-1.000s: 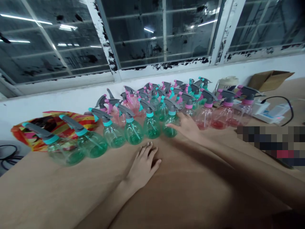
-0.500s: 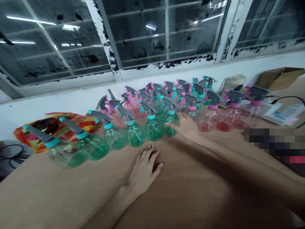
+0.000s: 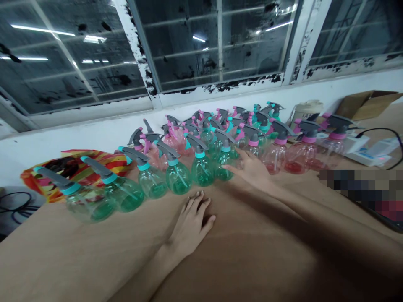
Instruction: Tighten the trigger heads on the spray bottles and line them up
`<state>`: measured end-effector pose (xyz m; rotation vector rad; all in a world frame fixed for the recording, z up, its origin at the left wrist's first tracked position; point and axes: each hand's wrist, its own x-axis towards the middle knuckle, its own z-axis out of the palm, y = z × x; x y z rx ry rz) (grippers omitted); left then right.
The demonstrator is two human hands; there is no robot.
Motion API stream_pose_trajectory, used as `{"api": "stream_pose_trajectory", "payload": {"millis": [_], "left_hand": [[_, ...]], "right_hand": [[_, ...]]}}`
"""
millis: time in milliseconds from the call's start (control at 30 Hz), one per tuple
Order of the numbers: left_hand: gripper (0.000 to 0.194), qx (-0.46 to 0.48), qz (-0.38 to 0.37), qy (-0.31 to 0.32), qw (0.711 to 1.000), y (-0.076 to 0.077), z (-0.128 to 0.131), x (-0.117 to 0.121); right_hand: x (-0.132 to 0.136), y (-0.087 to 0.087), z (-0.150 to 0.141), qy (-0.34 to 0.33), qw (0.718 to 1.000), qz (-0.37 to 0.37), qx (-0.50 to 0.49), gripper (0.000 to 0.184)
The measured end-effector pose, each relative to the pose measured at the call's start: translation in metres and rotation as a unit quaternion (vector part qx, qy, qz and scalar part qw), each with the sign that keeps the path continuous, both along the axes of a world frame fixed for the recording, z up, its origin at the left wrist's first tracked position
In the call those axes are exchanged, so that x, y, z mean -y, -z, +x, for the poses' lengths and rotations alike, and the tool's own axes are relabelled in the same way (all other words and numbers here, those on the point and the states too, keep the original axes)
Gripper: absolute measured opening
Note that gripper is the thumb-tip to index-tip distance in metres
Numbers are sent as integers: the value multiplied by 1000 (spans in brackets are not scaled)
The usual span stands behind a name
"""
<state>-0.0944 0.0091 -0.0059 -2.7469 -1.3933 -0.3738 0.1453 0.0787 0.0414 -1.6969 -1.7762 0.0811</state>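
My left hand (image 3: 190, 224) lies palm down on the wooden table, fingers spread, holding nothing. Just beyond its fingertips stands a row of clear spray bottles with turquoise collars and green liquid, among them a middle bottle (image 3: 202, 170). My right hand (image 3: 254, 171) is at the right end of this green row, thumb and index finger apart. Its thumb overlaps the lower right side of the end green spray bottle (image 3: 225, 161); whether it touches is unclear. To the right of that hand stand spray bottles with pink collars and reddish liquid, such as one pink-collared bottle (image 3: 278, 155).
More spray bottles crowd behind, against the wall. A striped red and yellow bag (image 3: 110, 161) lies at the left. At the right are a whitish container (image 3: 305, 110), a cardboard box (image 3: 367, 105), a white device (image 3: 368, 153) with a black cable, and a pixelated dark object.
My right hand has drawn back slightly to the right and toward me from the end green bottle. My left hand stays in place. The bottles look unmoved.
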Motion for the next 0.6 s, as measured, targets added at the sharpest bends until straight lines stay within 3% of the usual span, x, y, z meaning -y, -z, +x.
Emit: {"api": "stream_pose_trajectory", "payload": {"millis": [233, 400, 600], "left_hand": [[41, 5, 17, 8, 1000, 3, -2, -2], [42, -2, 22, 8, 1000, 2, -2, -4], [44, 16, 31, 10, 999, 5, -5, -9]], "right_hand": [[18, -8, 55, 31, 997, 16, -66, 35], [4, -10, 77, 90, 995, 24, -33, 46], [-19, -6, 66, 91, 996, -5, 11, 67]]}}
